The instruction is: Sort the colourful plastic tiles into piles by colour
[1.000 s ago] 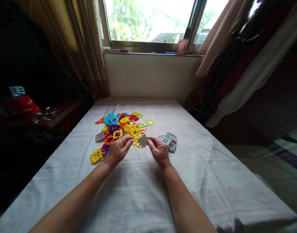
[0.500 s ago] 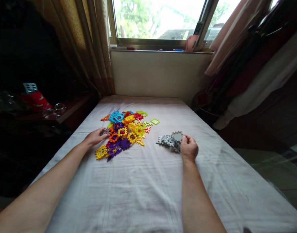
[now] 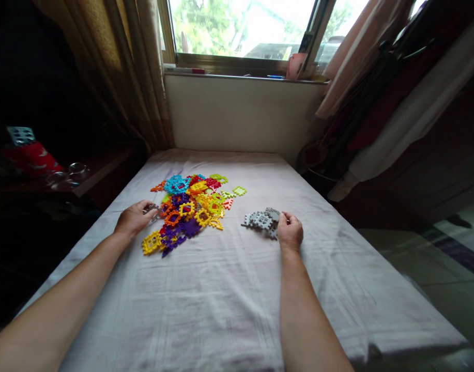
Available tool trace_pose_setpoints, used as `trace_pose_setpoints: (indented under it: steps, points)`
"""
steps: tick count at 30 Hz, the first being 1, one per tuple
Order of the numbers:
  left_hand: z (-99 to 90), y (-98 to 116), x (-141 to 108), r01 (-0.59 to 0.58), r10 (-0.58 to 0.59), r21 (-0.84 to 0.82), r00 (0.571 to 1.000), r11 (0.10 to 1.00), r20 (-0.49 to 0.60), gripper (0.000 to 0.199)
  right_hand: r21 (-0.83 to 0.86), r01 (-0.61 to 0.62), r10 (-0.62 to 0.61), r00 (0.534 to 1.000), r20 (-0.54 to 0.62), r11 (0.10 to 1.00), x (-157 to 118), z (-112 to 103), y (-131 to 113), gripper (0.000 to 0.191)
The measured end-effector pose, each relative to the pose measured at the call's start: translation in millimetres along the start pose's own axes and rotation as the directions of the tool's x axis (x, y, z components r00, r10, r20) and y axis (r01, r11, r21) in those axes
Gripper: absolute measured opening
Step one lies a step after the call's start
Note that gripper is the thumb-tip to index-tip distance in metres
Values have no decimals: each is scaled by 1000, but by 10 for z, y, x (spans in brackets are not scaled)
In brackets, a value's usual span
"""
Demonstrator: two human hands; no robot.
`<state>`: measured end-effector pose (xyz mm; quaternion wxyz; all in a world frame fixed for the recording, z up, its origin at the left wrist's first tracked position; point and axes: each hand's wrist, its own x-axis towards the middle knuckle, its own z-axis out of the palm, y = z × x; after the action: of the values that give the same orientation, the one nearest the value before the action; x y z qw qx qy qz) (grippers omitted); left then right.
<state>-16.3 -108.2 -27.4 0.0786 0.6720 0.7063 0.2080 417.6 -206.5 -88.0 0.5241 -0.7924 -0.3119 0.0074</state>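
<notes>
A heap of colourful notched plastic pieces (image 3: 190,206), in yellow, purple, orange, red, blue and green, lies on the pale cloth. At the heap's left side my left hand (image 3: 134,218) has its fingers closed on a grey piece (image 3: 153,211). To the right, apart from the heap, is a smaller pile of grey pieces (image 3: 260,221). My right hand (image 3: 290,231) is at that pile's right edge, thumb and fingers pinched on a grey piece (image 3: 273,214).
The cloth-covered surface (image 3: 221,299) reaches back to a low wall under a window. A dark side table (image 3: 101,165) on the left bears a red patterned container (image 3: 39,157) and clear glass items. Clothes (image 3: 399,108) hang at the right; a pink cup (image 3: 295,65) stands on the sill.
My left hand has drawn slightly left, away from the heap, with the grey piece. My right hand stays by the grey pile, its piece now lower. The whole view has shifted a little.
</notes>
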Motion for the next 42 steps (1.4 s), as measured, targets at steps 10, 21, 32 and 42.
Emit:
trace_pose_setpoints:
  steps: [10, 21, 32, 42]
  points:
    - [283, 879, -633, -55, 166, -773, 984, 632, 67, 70, 64, 260, -262, 965, 20, 963, -226, -59, -309, 38]
    - [852, 1383, -1097, -86, 255, -812, 964, 577, 79, 63, 466, 227, -488, 654, 578, 855, -870, 73, -655, 31]
    - [713, 1150, -1100, -547, 475, -386, 837, 743, -271, 39, 88, 130, -143, 977, 160, 988, -211, -197, -404, 39]
    - [618, 713, -1009, -703, 705, 97, 678, 705, -211, 32, -287, 138, -98, 984, 149, 948, -152, -195, -301, 42]
